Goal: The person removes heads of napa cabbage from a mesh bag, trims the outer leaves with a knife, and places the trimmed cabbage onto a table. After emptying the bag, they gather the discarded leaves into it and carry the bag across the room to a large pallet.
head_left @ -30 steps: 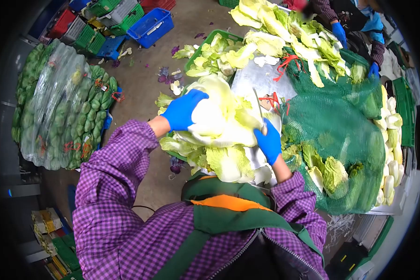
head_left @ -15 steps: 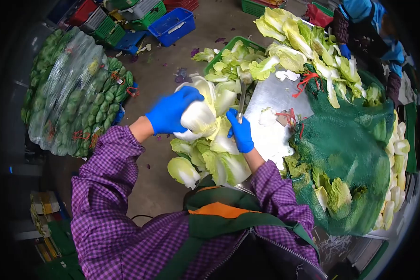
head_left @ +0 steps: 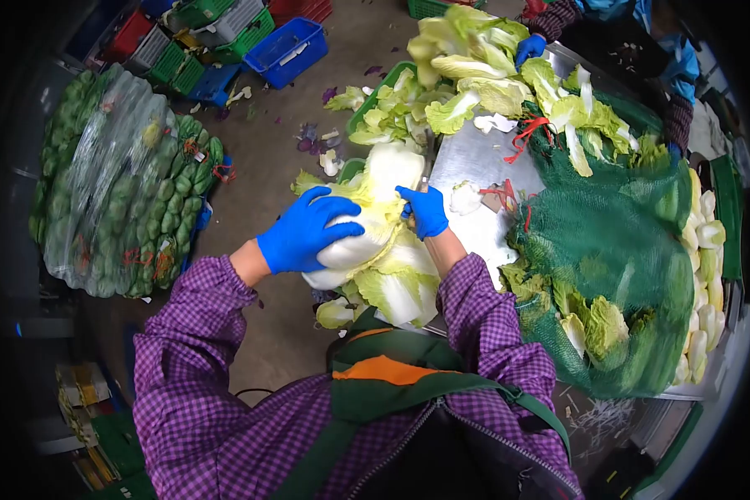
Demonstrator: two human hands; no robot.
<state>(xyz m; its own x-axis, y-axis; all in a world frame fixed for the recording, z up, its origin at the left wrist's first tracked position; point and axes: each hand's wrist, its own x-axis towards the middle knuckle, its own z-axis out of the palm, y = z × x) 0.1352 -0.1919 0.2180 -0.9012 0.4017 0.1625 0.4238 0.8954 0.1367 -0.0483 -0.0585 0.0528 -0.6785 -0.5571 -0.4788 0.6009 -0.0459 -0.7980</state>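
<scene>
My left hand (head_left: 311, 233), in a blue glove, is curled around the side of a pale napa cabbage (head_left: 346, 252). My right hand (head_left: 425, 210), also gloved in blue, is closed round a knife (head_left: 425, 184), little of which shows. Its fingertips touch the edge of a large white-and-yellow leaf (head_left: 392, 167) that stands away from the head. Loose cabbage leaves (head_left: 400, 287) lie just below the head, in front of my apron.
A metal table (head_left: 467, 171) on the right bears trimmed leaves (head_left: 483, 71) and a green mesh sack (head_left: 608, 250) of cabbages. A co-worker's gloved hand (head_left: 530, 50) reaches in. Wrapped green sacks (head_left: 117, 183) and a blue crate (head_left: 286, 52) stand left.
The big leaf now stands away from the cabbage head, and my right hand has moved slightly up to its edge. The knife blade shows less. A co-worker's hand has reached over the leaves.
</scene>
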